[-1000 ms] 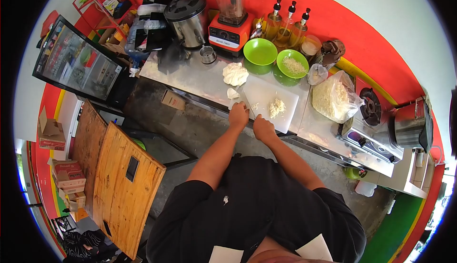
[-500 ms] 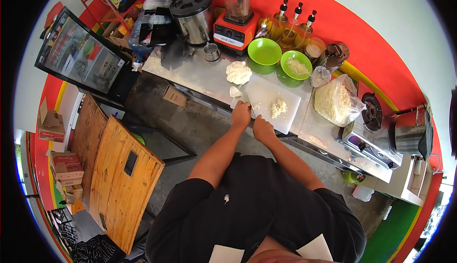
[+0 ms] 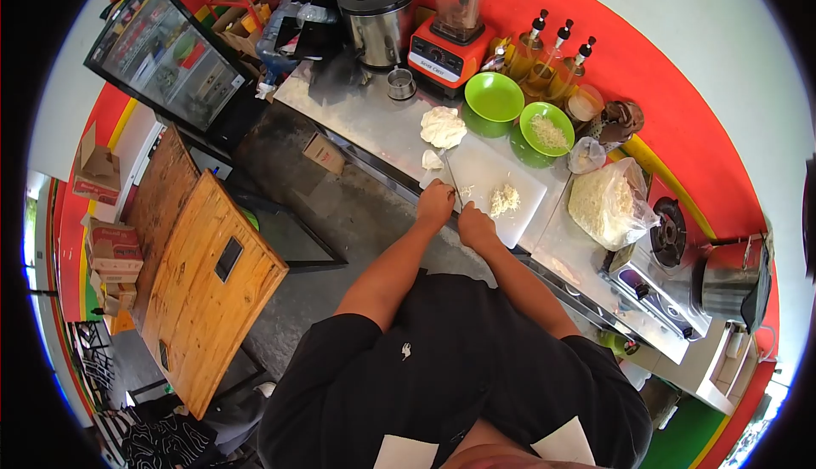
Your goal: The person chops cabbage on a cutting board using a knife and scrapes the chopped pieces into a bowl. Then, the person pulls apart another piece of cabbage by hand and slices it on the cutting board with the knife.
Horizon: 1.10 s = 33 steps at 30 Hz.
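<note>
Biggest thing here is the long steel surface (image 3: 365,121) running along the red wall. A blender (image 3: 444,54) with an orange-red base stands at the back of it. Over to the right there's a clear plastic bag (image 3: 605,206) stuffed with pale shreds, sitting near the stove (image 3: 659,286). Next size down is the white cutting board (image 3: 510,172), right in front of the person at the near edge. Two green bowls sit behind it, the right-hand bowl (image 3: 531,125) with some shreds inside. Then the hands, close together at the near left of the board: right hand (image 3: 477,227) wrapped round the knife handle, left hand (image 3: 435,203) with fingers bent right by the blade, and honestly I can't tell what it's pinching, if anything. A white lump (image 3: 443,127) lies just past the board's far left corner. The knife (image 3: 455,182) points away from the person, with a chopped pale pile (image 3: 505,200) right of it on the board. Smallest is a white chunk (image 3: 432,160) at the board's left edge.
</note>
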{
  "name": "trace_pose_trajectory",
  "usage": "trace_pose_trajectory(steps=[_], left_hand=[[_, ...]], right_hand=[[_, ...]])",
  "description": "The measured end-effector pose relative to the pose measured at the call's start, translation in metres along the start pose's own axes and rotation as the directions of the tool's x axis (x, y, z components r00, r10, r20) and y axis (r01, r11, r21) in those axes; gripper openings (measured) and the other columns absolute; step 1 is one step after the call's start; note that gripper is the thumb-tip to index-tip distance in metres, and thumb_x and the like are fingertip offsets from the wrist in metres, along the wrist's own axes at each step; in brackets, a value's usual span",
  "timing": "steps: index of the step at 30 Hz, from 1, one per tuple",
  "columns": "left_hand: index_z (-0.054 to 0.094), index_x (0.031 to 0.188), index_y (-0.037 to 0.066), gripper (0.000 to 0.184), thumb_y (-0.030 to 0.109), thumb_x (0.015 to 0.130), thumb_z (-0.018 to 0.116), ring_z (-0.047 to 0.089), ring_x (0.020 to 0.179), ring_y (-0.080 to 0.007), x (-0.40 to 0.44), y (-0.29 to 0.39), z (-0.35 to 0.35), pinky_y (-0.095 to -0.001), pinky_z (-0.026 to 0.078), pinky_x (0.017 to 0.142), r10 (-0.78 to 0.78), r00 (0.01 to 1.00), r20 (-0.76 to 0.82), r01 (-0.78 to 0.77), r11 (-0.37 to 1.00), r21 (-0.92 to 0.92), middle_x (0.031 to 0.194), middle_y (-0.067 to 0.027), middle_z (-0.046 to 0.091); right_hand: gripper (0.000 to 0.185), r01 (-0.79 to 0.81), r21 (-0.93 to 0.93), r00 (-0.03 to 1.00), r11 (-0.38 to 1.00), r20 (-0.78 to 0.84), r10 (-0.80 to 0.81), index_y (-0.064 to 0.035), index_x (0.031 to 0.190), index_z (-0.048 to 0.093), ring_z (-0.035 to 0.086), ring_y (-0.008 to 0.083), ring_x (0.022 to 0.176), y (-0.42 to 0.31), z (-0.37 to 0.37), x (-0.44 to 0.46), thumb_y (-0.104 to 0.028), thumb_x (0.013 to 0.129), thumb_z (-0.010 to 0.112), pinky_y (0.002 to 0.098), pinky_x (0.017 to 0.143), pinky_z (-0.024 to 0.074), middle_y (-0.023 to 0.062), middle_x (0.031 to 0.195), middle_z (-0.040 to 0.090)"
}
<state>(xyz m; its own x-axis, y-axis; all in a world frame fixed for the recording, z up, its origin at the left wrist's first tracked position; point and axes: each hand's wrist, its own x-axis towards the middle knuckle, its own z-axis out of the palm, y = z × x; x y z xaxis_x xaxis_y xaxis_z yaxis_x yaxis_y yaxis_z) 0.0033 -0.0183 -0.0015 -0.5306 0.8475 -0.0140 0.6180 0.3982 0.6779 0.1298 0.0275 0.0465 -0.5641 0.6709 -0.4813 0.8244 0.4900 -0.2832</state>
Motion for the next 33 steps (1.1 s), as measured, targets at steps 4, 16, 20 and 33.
trace_pose_trajectory(steps=[4, 16, 20, 33], left_hand=[[0.075, 0.094, 0.007, 0.012, 0.011, 0.086, 0.068, 0.067, 0.095, -0.0348, 0.0, -0.004, 0.006, -0.0458, 0.055, 0.084, -0.027, 0.999, -0.044, 0.025, 0.998, -0.063, 0.105, -0.0127, 0.067], [0.076, 0.09, 0.006, 0.01, 0.011, 0.085, 0.069, 0.068, 0.091, -0.0378, -0.001, 0.003, 0.01, -0.0463, 0.055, 0.081, -0.106, 0.989, -0.104, 0.1, 0.993, -0.062, 0.097, -0.0168, 0.07], [0.076, 0.092, 0.006, 0.012, 0.011, 0.085, 0.068, 0.068, 0.093, -0.0373, -0.003, 0.008, 0.005, -0.0462, 0.056, 0.082, -0.113, 0.991, -0.072, 0.111, 0.993, -0.034, 0.1, -0.0167, 0.069], [0.076, 0.093, 0.003, 0.016, 0.007, 0.079, 0.069, 0.071, 0.087, -0.0376, 0.003, -0.003, 0.011, -0.0431, 0.057, 0.079, -0.09, 0.99, -0.106, 0.087, 0.996, -0.035, 0.094, -0.0209, 0.072]], right_hand=[[0.033, 0.046, -0.013, 0.999, 0.999, 0.002, -0.046, 0.0053, 0.117, 0.049, 0.071, 0.0412, 0.103, -0.001, -0.003, -0.002, -0.01, 0.091, 0.061, 0.0461, 0.088, 0.0571, 0.0277, 0.108, 0.071], [0.031, 0.049, 0.006, 0.997, 0.999, 0.057, -0.049, 0.0055, 0.117, 0.049, 0.07, 0.0415, 0.104, 0.003, 0.001, -0.002, -0.01, 0.092, 0.059, 0.0456, 0.089, 0.0567, 0.0286, 0.11, 0.07], [0.031, 0.059, -0.009, 0.996, 0.998, 0.069, -0.058, 0.0056, 0.117, 0.049, 0.07, 0.0411, 0.106, 0.006, -0.005, -0.002, -0.01, 0.092, 0.059, 0.0455, 0.089, 0.0567, 0.0289, 0.11, 0.069], [0.026, 0.092, -0.048, 0.994, 0.995, 0.064, -0.089, 0.0047, 0.112, 0.05, 0.07, 0.042, 0.104, 0.004, -0.006, -0.008, -0.01, 0.092, 0.058, 0.0464, 0.089, 0.0567, 0.03, 0.108, 0.069]])
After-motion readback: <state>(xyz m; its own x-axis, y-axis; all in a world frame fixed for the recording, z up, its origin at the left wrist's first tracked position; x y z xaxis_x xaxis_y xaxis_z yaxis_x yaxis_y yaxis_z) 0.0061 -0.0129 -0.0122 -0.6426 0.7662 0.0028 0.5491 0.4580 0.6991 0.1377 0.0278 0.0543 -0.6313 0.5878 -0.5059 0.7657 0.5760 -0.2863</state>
